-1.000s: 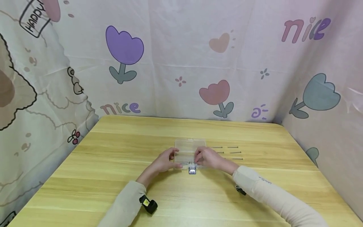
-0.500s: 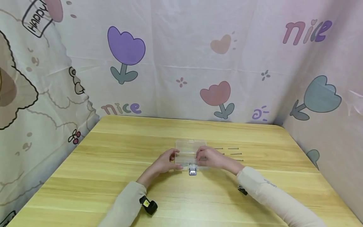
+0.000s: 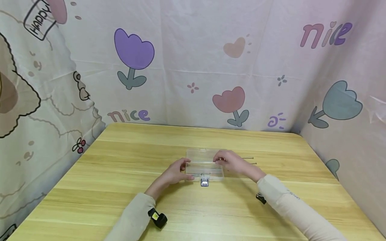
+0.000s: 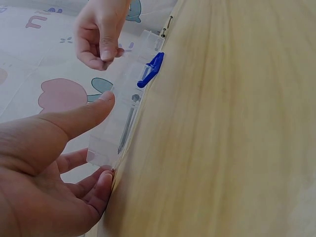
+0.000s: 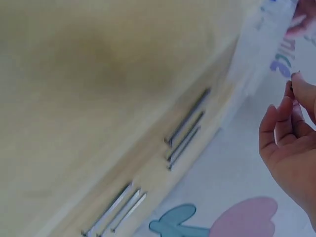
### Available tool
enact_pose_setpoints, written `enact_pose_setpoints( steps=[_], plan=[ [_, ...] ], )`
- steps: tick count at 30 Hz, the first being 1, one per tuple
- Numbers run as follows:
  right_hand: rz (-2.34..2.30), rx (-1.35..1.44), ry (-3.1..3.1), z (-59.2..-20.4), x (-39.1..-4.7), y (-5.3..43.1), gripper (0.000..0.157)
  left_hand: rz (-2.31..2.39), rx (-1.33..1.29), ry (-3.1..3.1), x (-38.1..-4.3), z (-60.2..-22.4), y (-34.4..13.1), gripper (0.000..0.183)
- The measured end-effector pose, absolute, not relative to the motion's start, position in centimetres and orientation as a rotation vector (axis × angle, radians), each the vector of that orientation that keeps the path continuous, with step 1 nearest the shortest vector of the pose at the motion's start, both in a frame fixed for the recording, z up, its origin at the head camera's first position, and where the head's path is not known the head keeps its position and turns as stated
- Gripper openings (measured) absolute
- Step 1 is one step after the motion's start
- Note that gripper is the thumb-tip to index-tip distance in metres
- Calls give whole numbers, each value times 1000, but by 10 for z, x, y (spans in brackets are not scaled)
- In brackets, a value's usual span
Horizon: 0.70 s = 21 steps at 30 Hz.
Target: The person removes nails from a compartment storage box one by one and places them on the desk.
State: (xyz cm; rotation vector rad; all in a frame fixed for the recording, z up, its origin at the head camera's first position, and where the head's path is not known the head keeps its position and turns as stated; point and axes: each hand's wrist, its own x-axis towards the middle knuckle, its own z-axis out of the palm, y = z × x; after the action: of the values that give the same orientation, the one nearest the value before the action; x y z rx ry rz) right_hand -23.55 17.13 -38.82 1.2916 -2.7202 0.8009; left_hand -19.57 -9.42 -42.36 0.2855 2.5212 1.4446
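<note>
Now, in the head view, the right hand [image 3: 230, 162] has risen from the front of the clear box [image 3: 199, 168] toward the lid's right side. That bares the front right of the box, so the work seems, for the moment, to be shifting away from there. The box sits midway between the table's left and right edges, well in from its back edge, with the lid [image 3: 199, 155] laid back. The left hand [image 3: 175, 171] has stayed put at the box's left end, thumb near its front left corner.

Seen from the left wrist, that hand's thumb and curved fingers straddle the box's end, wide apart yet apparently steadying it. A boxed nail [image 4: 126, 131] lies inside, left of the blue latch [image 4: 151, 70].

From the right wrist, six loose nails [image 5: 189, 116] lie on the table in two rows of three. The right hand's thumb and finger close in a pinch; something dark shows there, perhaps a nail's end, but I cannot tell.
</note>
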Motion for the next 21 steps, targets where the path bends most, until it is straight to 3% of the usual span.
enact_pose_setpoints(
  steps=[21],
  plan=[
    [801,823,-2924,-389,-273,260,5,1440,291,2528,-198,-427,-95,69]
  ],
)
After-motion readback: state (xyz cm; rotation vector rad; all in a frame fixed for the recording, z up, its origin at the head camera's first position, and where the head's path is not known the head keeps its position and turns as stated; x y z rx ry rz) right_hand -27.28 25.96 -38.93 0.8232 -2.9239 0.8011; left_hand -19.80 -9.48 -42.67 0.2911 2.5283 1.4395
